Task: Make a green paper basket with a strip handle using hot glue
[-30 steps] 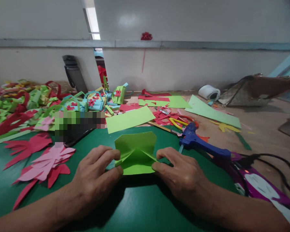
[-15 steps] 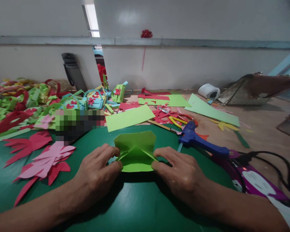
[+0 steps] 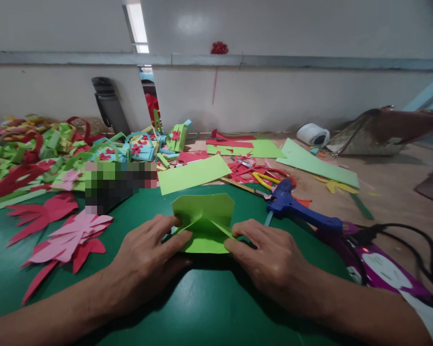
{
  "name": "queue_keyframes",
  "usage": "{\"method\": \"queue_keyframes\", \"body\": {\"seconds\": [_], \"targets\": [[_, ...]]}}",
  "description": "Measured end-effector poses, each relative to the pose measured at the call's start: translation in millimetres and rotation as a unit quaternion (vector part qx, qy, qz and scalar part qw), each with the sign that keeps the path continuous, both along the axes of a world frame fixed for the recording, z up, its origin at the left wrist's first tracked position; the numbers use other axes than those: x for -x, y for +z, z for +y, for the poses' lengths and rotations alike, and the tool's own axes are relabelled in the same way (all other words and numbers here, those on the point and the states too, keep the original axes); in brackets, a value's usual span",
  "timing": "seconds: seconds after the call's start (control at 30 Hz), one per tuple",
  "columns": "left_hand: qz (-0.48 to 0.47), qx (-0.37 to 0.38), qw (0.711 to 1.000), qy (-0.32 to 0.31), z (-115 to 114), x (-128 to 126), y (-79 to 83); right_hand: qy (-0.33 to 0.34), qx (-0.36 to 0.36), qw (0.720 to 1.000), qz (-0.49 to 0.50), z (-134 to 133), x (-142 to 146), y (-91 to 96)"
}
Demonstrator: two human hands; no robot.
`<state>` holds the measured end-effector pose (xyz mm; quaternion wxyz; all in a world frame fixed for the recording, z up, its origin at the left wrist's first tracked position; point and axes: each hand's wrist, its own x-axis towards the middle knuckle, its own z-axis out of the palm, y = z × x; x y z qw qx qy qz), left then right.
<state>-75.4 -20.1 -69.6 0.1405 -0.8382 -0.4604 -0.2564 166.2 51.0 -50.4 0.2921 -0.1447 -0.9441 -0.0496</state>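
A folded light-green paper piece [image 3: 204, 223] lies on the dark green mat [image 3: 187, 307] in front of me. My left hand [image 3: 147, 259] pinches its left edge, thumb pushed over the lower-left fold. My right hand [image 3: 270, 262] pinches the right edge with thumb and forefinger. The upper flap of the paper stands up behind the fold. Both hands rest on the mat.
A blue glue gun [image 3: 299, 211] with black cable lies to the right, yellow-and-red scissors [image 3: 270, 180] behind it. Pink and red paper cut-outs [image 3: 65, 235] lie left. Paper baskets and strips [image 3: 50, 149] pile up far left. A green sheet [image 3: 193, 175], tape roll [image 3: 312, 135] and bag [image 3: 378, 132] sit beyond.
My left thumb has slid rightward over the paper's lower-left fold, pressing it flatter. The right hand has stayed nearly still.
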Motion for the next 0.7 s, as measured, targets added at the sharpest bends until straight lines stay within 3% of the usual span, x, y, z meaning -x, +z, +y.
{"method": "queue_keyframes", "body": {"seconds": [0.2, 0.47, 0.7], "targets": [[0.0, 0.024, 1.0, 0.008, -1.4, -0.5, -2.7, 0.011, 0.007, 1.0, 0.002, 0.7, 0.1, -1.5], [-0.07, 0.086, 0.993, -0.027, -7.3, -3.9, 12.9, 0.031, 0.053, 0.998, 0.019, -1.3, 1.8, 1.3], [-0.049, 0.032, 0.998, -0.029, -7.4, -4.5, 3.1, 0.023, 0.071, 0.997, 0.004, -3.1, 1.0, -1.2]]}}
